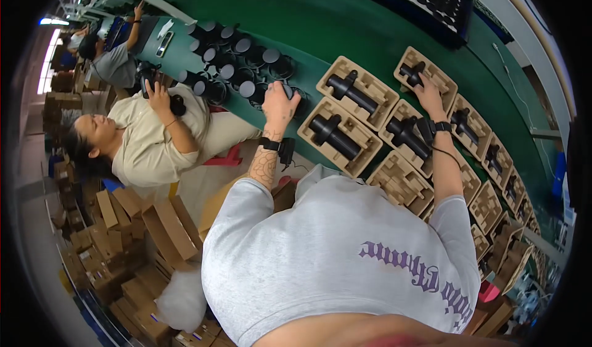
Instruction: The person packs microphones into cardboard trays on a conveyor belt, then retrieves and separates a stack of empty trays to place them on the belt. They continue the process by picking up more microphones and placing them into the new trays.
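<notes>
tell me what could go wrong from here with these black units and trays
The left hand is among closely grouped black units, so it might knock a neighbour over. The right wrist's loose cord is close to the trays and could snag on a part as the right hand moves.
</notes>
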`<state>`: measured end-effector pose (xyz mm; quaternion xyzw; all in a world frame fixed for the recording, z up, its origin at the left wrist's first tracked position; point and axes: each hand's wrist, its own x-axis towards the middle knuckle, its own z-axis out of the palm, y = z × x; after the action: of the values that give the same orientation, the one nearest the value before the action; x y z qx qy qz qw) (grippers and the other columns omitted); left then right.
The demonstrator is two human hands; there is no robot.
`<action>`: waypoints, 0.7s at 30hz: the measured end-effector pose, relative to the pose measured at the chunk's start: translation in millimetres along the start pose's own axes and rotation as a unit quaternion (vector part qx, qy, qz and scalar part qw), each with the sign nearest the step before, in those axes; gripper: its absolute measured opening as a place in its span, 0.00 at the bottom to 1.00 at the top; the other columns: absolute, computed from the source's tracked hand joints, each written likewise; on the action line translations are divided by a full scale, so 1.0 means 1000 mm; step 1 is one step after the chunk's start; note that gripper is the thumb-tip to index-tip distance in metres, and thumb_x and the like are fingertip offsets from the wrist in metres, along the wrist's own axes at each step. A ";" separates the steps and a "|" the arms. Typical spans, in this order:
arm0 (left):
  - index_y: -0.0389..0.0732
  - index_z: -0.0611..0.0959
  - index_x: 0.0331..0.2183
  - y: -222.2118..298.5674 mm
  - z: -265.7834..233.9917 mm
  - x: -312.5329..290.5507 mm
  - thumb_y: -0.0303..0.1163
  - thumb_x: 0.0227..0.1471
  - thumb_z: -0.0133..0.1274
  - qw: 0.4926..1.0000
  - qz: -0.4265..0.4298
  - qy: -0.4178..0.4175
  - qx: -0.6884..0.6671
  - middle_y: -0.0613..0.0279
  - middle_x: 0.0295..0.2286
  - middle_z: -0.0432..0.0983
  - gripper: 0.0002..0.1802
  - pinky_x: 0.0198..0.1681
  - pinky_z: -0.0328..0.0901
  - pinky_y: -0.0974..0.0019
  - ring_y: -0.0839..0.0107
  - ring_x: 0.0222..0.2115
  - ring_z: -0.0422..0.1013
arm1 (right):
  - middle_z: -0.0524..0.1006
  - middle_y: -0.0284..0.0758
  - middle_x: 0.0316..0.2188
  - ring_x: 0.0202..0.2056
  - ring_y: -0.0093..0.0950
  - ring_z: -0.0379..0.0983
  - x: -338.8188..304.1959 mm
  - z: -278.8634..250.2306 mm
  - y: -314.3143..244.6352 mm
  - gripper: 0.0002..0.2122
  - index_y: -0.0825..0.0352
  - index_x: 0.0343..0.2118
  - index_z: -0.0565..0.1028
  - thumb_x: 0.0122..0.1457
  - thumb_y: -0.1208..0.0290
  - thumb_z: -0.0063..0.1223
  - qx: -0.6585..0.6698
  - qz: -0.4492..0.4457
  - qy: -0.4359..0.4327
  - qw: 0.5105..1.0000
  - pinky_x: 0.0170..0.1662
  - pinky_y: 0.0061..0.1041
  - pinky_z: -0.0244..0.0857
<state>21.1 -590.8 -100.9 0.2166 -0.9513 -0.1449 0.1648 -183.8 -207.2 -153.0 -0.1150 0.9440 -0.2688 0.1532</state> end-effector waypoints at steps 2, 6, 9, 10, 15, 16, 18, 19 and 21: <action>0.35 0.72 0.36 0.004 0.004 -0.001 0.42 0.40 0.56 1.000 -0.013 -0.001 -0.008 0.49 0.33 0.70 0.24 0.36 0.65 0.52 0.51 0.36 0.68 | 0.71 0.45 0.46 0.43 0.43 0.69 -0.011 0.005 0.003 0.19 0.64 0.51 0.68 0.56 0.65 0.48 -0.010 -0.035 0.046 0.998 0.47 0.37 0.64; 0.39 0.75 0.33 0.005 0.007 0.008 0.42 0.39 0.56 0.996 -0.064 0.054 -0.036 0.50 0.33 0.70 0.20 0.38 0.64 0.52 0.51 0.35 0.68 | 0.75 0.39 0.40 0.41 0.31 0.72 -0.068 -0.004 -0.023 0.11 0.69 0.41 0.75 0.60 0.71 0.45 0.298 -0.087 0.184 0.933 0.45 0.25 0.64; 0.40 0.78 0.27 0.009 -0.017 0.008 0.35 0.39 0.56 0.977 -0.080 0.173 -0.091 0.54 0.28 0.70 0.11 0.36 0.64 0.60 0.57 0.31 0.69 | 0.77 0.37 0.35 0.38 0.25 0.73 -0.126 -0.019 -0.037 0.11 0.71 0.41 0.74 0.61 0.71 0.44 0.342 -0.054 0.286 0.893 0.43 0.22 0.65; 0.39 0.79 0.26 0.006 -0.032 0.011 0.32 0.39 0.56 0.961 -0.082 0.226 -0.136 0.56 0.26 0.70 0.08 0.35 0.64 0.63 0.60 0.30 0.69 | 0.77 0.37 0.33 0.36 0.24 0.73 -0.140 -0.018 -0.034 0.11 0.71 0.41 0.74 0.61 0.70 0.44 0.359 -0.052 0.308 0.880 0.44 0.23 0.65; 0.38 0.82 0.29 -0.015 -0.107 0.034 0.25 0.37 0.53 0.958 -0.015 0.224 -0.180 0.61 0.27 0.72 0.11 0.34 0.63 0.69 0.69 0.28 0.69 | 0.77 0.35 0.32 0.35 0.24 0.72 -0.205 -0.029 -0.001 0.11 0.70 0.40 0.75 0.62 0.71 0.41 0.365 0.041 0.363 0.856 0.42 0.23 0.65; 0.38 0.82 0.30 -0.017 -0.122 0.035 0.25 0.36 0.52 0.970 -0.041 0.178 -0.160 0.60 0.27 0.72 0.12 0.34 0.63 0.69 0.68 0.28 0.69 | 0.77 0.35 0.32 0.35 0.23 0.72 -0.206 -0.031 0.002 0.11 0.70 0.40 0.75 0.62 0.71 0.41 0.364 0.039 0.366 0.856 0.42 0.23 0.65; 0.48 0.75 0.48 -0.022 -0.126 0.045 0.31 0.35 0.54 0.997 -0.043 0.056 -0.031 0.48 0.35 0.71 0.31 0.41 0.65 0.62 0.54 0.35 0.71 | 0.77 0.34 0.31 0.34 0.22 0.72 -0.204 -0.035 0.001 0.11 0.70 0.40 0.75 0.62 0.71 0.41 0.379 0.034 0.375 0.845 0.40 0.22 0.65; 0.52 0.70 0.51 -0.032 -0.116 0.046 0.32 0.34 0.54 0.998 -0.053 -0.045 0.008 0.44 0.37 0.70 0.36 0.42 0.65 0.60 0.50 0.38 0.69 | 0.77 0.33 0.31 0.33 0.21 0.71 -0.204 -0.037 -0.002 0.11 0.70 0.39 0.75 0.62 0.71 0.41 0.393 0.033 0.387 0.834 0.39 0.20 0.64; 0.58 0.61 0.57 -0.059 -0.079 0.042 0.36 0.34 0.55 0.972 -0.071 -0.199 0.102 0.34 0.38 0.68 0.44 0.44 0.64 0.55 0.42 0.41 0.67 | 0.77 0.33 0.31 0.32 0.20 0.70 -0.201 -0.043 -0.017 0.11 0.70 0.40 0.75 0.62 0.71 0.42 0.357 0.027 0.376 0.854 0.38 0.19 0.63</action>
<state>37.0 -677.4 -39.5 0.2662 -0.9568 -0.0990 -0.0617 -10.4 -141.4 -63.5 0.0828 0.7711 -0.6063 -0.1763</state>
